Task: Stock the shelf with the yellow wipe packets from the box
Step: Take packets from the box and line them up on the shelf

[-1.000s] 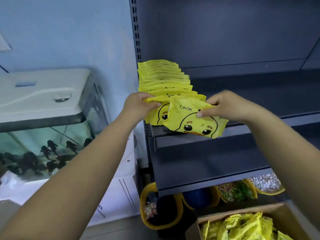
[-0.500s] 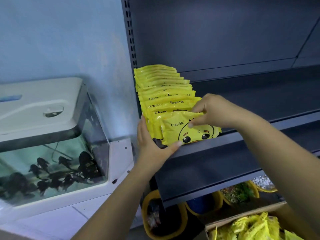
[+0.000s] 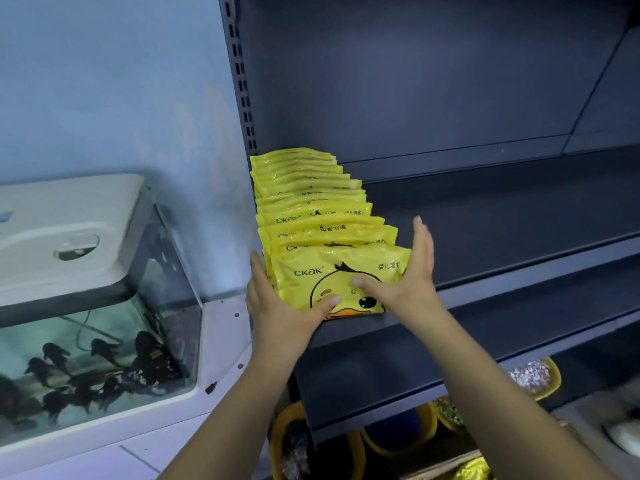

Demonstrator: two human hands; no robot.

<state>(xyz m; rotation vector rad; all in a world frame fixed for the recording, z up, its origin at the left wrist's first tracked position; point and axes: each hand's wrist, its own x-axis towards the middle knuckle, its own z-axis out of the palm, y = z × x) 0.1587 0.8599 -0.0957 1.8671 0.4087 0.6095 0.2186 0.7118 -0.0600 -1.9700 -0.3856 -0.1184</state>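
A row of yellow wipe packets [image 3: 311, 216] stands on the dark shelf [image 3: 502, 216], at its left end, one packet behind the other. The front packet [image 3: 341, 280], printed with a duck face, stands at the shelf's front edge between the two hands. The left hand [image 3: 280, 306] lies against the left side of the row with straight fingers, and its thumb presses on the packet's face. The right hand [image 3: 412, 271] lies flat along the right side, fingers extended, thumb on the duck picture. Neither hand curls around the packet. A fish tank [image 3: 86, 306] stands left of the shelf.
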